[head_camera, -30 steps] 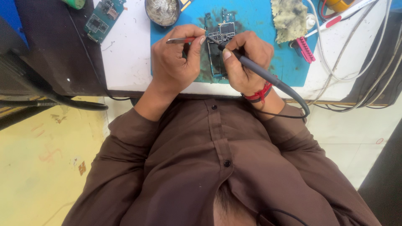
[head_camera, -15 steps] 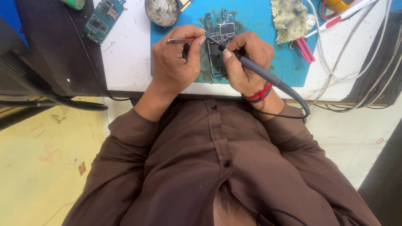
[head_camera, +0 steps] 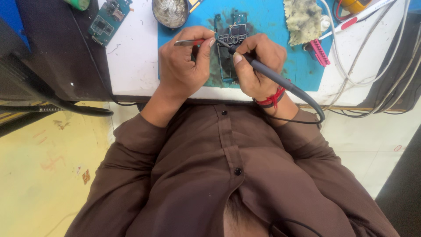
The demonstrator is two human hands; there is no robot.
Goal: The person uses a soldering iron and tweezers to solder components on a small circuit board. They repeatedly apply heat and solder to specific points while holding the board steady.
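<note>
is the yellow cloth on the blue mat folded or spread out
Spread out, though crumpled: the yellow cloth lies flat on the blue mat in a single rumpled layer, with no neat fold visible.

A green circuit board (head_camera: pixel 106 21) is seen at the far left of the white worktop (head_camera: pixel 131 61), a round metal dish (head_camera: pixel 170 12) beside it, a stained yellow cloth (head_camera: pixel 302 19) and pink comb-like piece (head_camera: pixel 320 52) farther right, with white cables (head_camera: pixel 351 66) trailing over the right edge.
</note>
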